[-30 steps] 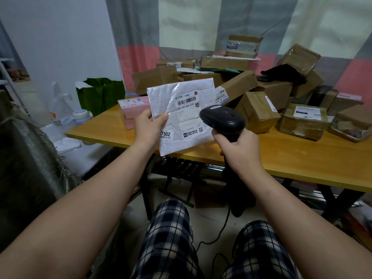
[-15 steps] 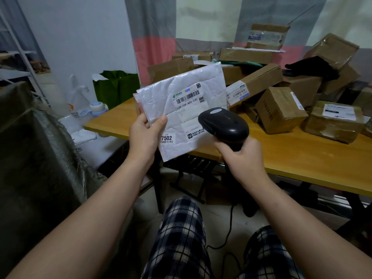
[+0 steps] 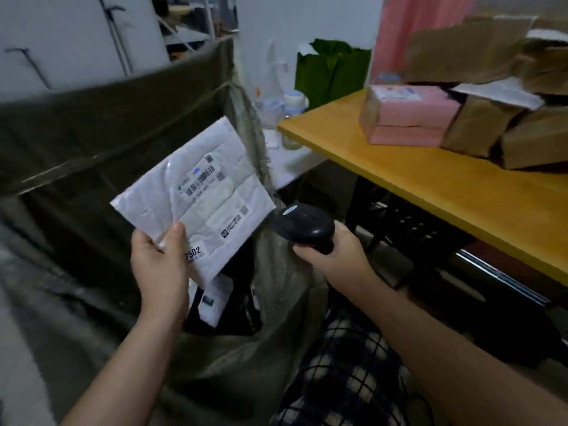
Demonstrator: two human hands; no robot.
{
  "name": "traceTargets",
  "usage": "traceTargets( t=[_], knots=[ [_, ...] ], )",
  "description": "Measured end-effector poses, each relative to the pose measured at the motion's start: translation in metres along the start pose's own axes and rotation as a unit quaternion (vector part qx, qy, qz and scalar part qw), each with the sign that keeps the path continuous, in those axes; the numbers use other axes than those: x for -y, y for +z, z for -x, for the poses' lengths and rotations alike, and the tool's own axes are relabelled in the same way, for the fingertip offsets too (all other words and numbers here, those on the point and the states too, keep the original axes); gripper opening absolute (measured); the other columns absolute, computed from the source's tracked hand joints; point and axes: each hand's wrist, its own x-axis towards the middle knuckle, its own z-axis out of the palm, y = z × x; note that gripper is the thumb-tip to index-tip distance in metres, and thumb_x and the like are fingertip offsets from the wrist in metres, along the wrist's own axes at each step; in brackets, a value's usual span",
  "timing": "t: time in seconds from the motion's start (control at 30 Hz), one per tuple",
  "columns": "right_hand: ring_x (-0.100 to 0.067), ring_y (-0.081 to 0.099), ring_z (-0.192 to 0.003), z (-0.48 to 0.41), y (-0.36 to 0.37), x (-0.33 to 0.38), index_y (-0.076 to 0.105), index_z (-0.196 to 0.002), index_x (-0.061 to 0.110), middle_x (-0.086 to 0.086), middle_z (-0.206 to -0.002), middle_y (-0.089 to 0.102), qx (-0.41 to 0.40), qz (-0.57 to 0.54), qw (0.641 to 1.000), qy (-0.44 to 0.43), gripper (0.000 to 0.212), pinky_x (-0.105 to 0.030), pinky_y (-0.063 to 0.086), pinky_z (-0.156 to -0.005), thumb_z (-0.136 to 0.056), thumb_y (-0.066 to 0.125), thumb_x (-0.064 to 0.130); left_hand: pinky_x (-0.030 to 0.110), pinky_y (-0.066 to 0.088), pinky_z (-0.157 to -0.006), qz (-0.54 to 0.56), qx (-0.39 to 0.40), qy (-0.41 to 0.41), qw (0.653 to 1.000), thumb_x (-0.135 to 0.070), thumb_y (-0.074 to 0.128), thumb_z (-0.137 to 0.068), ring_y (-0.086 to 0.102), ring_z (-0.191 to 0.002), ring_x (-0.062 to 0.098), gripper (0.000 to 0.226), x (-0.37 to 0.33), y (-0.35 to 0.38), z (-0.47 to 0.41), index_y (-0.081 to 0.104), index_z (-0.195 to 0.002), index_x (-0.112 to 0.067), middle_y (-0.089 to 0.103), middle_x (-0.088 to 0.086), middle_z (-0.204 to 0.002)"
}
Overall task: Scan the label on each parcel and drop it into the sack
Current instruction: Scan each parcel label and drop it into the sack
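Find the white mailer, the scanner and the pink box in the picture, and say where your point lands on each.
mailer (image 3: 199,192): head view, on its printed label.
scanner (image 3: 302,224): head view, on the top of its black head.
pink box (image 3: 412,113): head view, on its side facing the camera.

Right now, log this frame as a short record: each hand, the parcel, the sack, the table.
left hand: grips the white mailer by its lower corner
right hand: holds the black scanner
white mailer: label up, held above the sack's opening
sack: olive green, open, parcels visible inside
table: pink box and brown boxes on it
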Motion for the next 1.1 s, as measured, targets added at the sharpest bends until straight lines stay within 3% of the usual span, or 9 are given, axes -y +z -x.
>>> traceTargets(
  t=[0.07,0.17,0.3,0.47,0.53,0.67,0.8,0.83,1.1],
  knots=[
    [-0.011,0.058,-0.096,-0.009,0.025,-0.008,0.067,-0.096,0.006,0.003,-0.101,0.054,0.029,0.063,0.998,-0.003,0.029,-0.018,0.045,-0.082,-0.075,0.081,0.019,0.014,0.048,-0.075,-0.029,-0.032,0.003,0.999,-0.016,0.058,-0.094,0.06,-0.079,-0.01,0.013,0.015,-0.018,-0.006,0.052,-0.103,-0.022,0.062,-0.014,-0.094],
    [-0.024,0.049,-0.114,-0.017,0.055,-0.019,0.071,-0.086,0.012,0.0,-0.11,0.046,0.049,0.122,0.991,-0.031,0.023,-0.04,0.043,-0.1,-0.071,0.083,0.023,0.017,0.046,-0.075,-0.085,-0.038,0.001,0.996,-0.015,0.059,-0.093,0.057,-0.076,-0.011,0.013,0.034,-0.032,-0.01,0.05,-0.102,-0.017,0.06,-0.015,-0.09],
    [-0.025,0.024,-0.136,-0.024,0.068,-0.036,0.072,-0.103,0.015,-0.005,-0.143,0.032,0.117,0.192,0.974,-0.027,0.035,-0.034,0.024,-0.112,-0.075,0.081,0.034,0.002,0.038,-0.066,-0.153,-0.026,0.026,0.987,-0.009,0.058,-0.093,0.053,-0.071,-0.018,0.012,0.05,-0.034,-0.017,0.047,-0.095,-0.012,0.053,-0.014,-0.083],
    [-0.018,-0.003,-0.147,-0.041,0.076,-0.056,0.068,-0.118,0.018,0.006,-0.161,0.002,0.16,0.214,0.962,0.057,0.051,-0.046,0.012,-0.12,-0.076,0.077,0.046,0.036,0.04,-0.073,-0.262,0.066,0.063,0.961,-0.001,0.056,-0.086,0.053,-0.083,0.027,0.018,0.09,-0.022,-0.044,0.051,-0.081,-0.017,0.054,-0.001,-0.08],
    [-0.017,-0.001,-0.147,-0.047,0.081,-0.061,0.066,-0.121,0.015,0.009,-0.16,0.004,0.151,0.189,0.968,0.073,0.059,-0.048,0.017,-0.119,-0.074,0.077,0.049,0.032,0.037,-0.075,-0.3,0.099,0.07,0.946,0.002,0.054,-0.083,0.051,-0.088,0.028,0.017,0.102,-0.007,-0.054,0.059,-0.083,-0.014,0.058,-0.001,-0.084],
    [-0.022,0.027,-0.143,-0.054,0.084,-0.07,0.049,-0.123,0.035,0.002,-0.155,0.033,0.122,0.14,0.979,0.088,0.071,-0.05,0.028,-0.115,-0.062,0.076,0.06,0.033,0.038,-0.081,-0.365,0.139,0.016,0.92,-0.003,0.053,-0.087,0.049,-0.097,0.027,0.017,0.131,0.019,-0.07,0.065,-0.091,-0.014,0.062,0.005,-0.095],
    [-0.021,0.034,-0.138,-0.062,0.077,-0.074,0.065,-0.121,0.015,-0.003,-0.15,0.036,0.097,0.175,0.977,0.074,0.05,-0.04,0.031,-0.114,-0.077,0.078,0.036,0.038,0.036,-0.093,-0.561,0.258,-0.066,0.784,-0.029,0.051,-0.096,0.045,-0.113,0.032,0.026,0.161,0.031,-0.079,0.065,-0.118,-0.026,0.056,0.01,-0.121],
    [-0.02,0.035,-0.137,-0.062,0.075,-0.073,0.067,-0.12,0.013,-0.003,-0.149,0.037,0.094,0.18,0.977,0.068,0.047,-0.035,0.032,-0.113,-0.079,0.078,0.033,0.038,0.034,-0.095,-0.576,0.268,-0.077,0.769,-0.035,0.052,-0.095,0.042,-0.117,0.032,0.031,0.162,0.034,-0.078,0.062,-0.123,-0.027,0.052,0.009,-0.126],
    [-0.012,0.054,-0.104,-0.043,0.044,-0.057,0.068,-0.103,0.015,0.003,-0.116,0.055,0.012,0.112,0.991,0.066,0.027,-0.024,0.04,-0.085,-0.08,0.077,0.025,0.035,0.03,-0.096,-0.462,0.268,0.05,0.844,-0.031,0.057,-0.092,0.044,-0.118,0.027,0.032,0.102,0.061,-0.035,0.061,-0.123,-0.021,0.056,0.003,-0.127]
  ],
)
